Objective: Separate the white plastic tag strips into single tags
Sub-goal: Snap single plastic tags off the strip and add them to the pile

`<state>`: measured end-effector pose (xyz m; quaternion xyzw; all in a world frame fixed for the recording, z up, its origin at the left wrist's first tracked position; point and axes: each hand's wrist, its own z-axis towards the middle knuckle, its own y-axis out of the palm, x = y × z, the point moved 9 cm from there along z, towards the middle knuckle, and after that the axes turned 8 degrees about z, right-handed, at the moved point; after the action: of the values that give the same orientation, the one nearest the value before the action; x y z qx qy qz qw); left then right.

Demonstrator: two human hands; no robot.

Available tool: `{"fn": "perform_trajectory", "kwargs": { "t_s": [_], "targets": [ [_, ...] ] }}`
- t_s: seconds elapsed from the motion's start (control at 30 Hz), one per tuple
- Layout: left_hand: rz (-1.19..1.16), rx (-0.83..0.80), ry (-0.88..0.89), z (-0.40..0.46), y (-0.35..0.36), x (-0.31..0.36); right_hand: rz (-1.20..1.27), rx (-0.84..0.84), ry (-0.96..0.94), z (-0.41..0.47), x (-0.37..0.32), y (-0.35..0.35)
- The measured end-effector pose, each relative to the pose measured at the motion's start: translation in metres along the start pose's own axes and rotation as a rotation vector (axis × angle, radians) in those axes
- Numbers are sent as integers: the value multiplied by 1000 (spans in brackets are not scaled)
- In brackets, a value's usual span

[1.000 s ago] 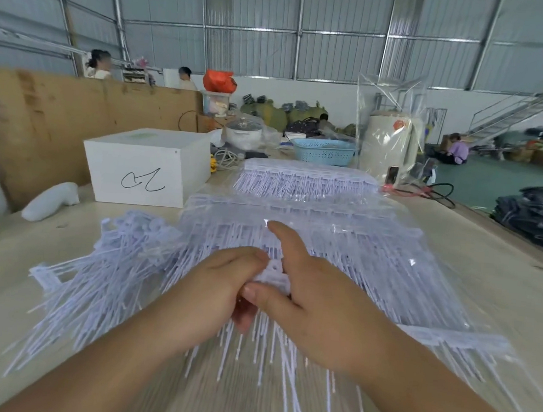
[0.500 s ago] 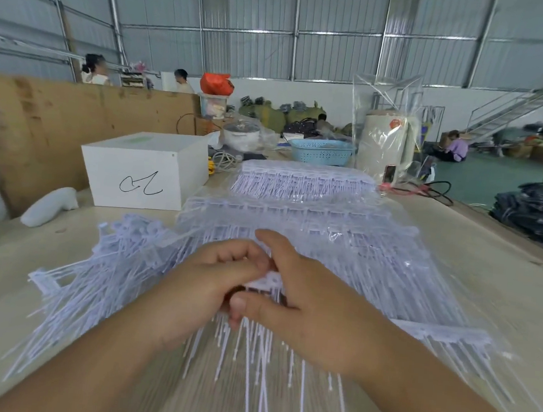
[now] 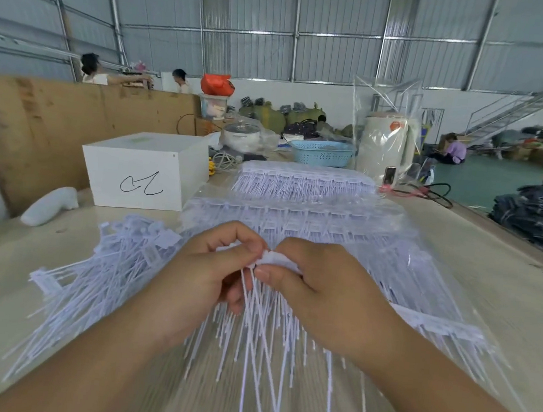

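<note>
A white tag strip (image 3: 273, 259) is held above the table between both hands, its long thin tails hanging toward me. My left hand (image 3: 205, 275) pinches the strip's left end with thumb and curled fingers. My right hand (image 3: 328, 293) pinches the head of the strip right beside it. The fingertips of the two hands almost touch. A loose heap of single tags (image 3: 100, 273) lies on the table at the left. Bagged, unseparated strips (image 3: 311, 222) lie under and beyond my hands, with another bundle (image 3: 301, 182) further back.
A white box (image 3: 142, 168) with a scribble stands at the back left, a white handheld tool (image 3: 50, 204) beside it. A blue basket (image 3: 322, 152), a bagged white appliance (image 3: 385, 146) and cables sit at the table's far end. Persons work in the background.
Both hands have risen a little with the strip and drawn closer together. The strip's head now shows between the fingertips, with its tails hanging lower.
</note>
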<state>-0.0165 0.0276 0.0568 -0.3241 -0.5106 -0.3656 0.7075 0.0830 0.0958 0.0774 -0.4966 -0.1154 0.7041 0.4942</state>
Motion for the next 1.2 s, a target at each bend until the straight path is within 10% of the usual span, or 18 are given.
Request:
{"fn": "perform_trajectory", "kwargs": {
  "t_s": [0.3, 0.6, 1.2],
  "targets": [
    [-289, 88, -113, -4, 3, -3, -113, 365, -125, -5, -16, -36],
    [-112, -93, -122, -5, 17, -8, 90, -36, -114, -8, -14, 5],
    [-44, -158, -143, -6, 16, -15, 70, -90, -44, -3, 1, 18]
  ]
}}
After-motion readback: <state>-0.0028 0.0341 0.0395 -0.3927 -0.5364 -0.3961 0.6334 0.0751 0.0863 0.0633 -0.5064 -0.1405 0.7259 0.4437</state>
